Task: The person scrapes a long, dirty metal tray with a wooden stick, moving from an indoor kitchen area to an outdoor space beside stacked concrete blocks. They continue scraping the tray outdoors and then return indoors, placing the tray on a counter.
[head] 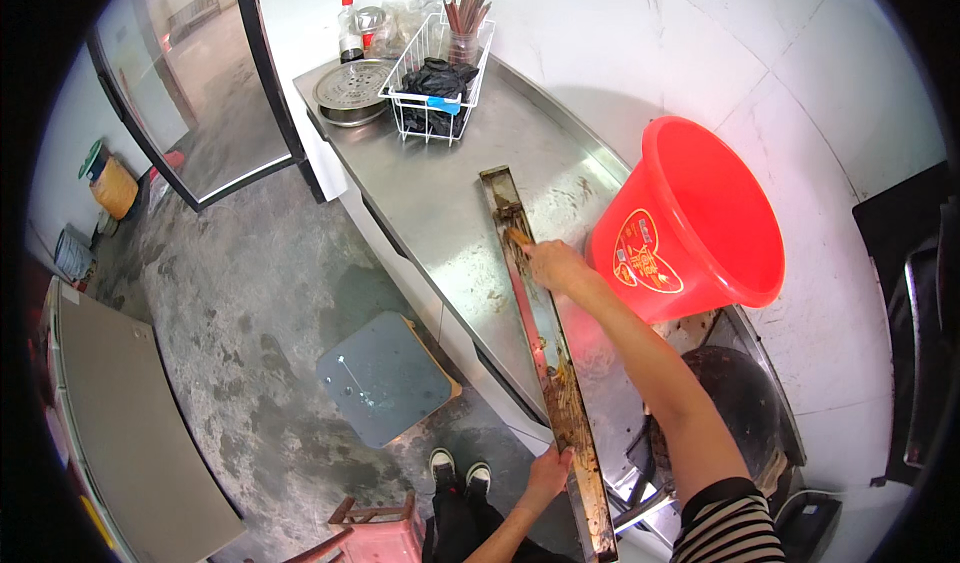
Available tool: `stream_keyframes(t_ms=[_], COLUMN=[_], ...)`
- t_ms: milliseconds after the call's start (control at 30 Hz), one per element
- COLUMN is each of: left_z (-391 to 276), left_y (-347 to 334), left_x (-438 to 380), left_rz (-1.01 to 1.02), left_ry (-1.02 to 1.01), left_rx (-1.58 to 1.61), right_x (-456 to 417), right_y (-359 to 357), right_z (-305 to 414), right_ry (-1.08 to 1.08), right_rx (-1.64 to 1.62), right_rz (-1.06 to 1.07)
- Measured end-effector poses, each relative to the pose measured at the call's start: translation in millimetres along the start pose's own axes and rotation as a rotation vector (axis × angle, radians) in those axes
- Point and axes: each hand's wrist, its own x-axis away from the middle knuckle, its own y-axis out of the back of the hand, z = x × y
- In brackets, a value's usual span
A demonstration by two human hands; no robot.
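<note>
A long, narrow metal trough smeared with brown grease lies slantwise over the stainless steel counter, its near end reaching past the counter's edge. My left hand grips the trough's left rim near that end. Inside the far part, my right hand holds a small orange-brown tool against the greasy bottom; the fingers hide most of it, so its kind is unclear. Close to the right of my right hand stands a red plastic bucket bearing printed writing, its wide mouth facing up and to the right.
A white wire basket with black plastic bags and a jar of chopsticks stands at the far end, beside a round steel steamer. A dark wok sits right. A square stool and pink chair stand left.
</note>
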Motion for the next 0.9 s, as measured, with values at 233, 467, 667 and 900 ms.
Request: stream_keyframes(t_ms=[233,467,667,900], left_z=[11,35,39,12], left_y=[-7,-24,-15,-14], left_x=[-3,-15,-13,-4], left_rz=[-0.019,-0.116,-0.234,-0.088], left_ry=[-0.030,-0.181,-0.223,-0.087], left_rx=[-0.075,-0.184,-0.317,-0.195], right_x=[14,23,-5,-15], right_y=[-4,0,-15,-16], right_z=[-14,-18,-26,-36], right_ry=[0.020,-0.110,-0.048,-0.075], right_rx=[0.097,0.066,0.130,-0.098], right_rz=[0.080,0.024,0.151,-0.051])
